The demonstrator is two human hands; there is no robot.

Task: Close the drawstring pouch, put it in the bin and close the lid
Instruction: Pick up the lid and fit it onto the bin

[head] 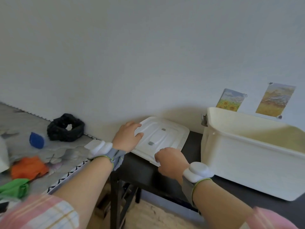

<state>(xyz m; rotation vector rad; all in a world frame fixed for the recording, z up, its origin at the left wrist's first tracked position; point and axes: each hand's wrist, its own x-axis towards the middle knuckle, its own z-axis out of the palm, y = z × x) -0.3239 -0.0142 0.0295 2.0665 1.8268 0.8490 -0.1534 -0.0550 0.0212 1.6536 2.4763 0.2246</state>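
Observation:
A white plastic lid (162, 136) lies flat on the dark table, left of the open cream bin (239, 156). My left hand (127, 137) grips the lid's left edge, fingers spread over its top. My right hand (170, 160) curls around the lid's near edge. The bin stands uncovered at the right; its inside is hidden from this angle, and no drawstring pouch shows in view. Both wrists carry white sensor bands.
A dark table (148, 172) holds the lid and bin against the wall. To the left, a patterned surface (54, 151) bears a black fabric basket (66, 128), a blue object (37, 140), orange cloth (28, 167) and green cloth (14, 187). Two pictures (274, 100) hang on the wall.

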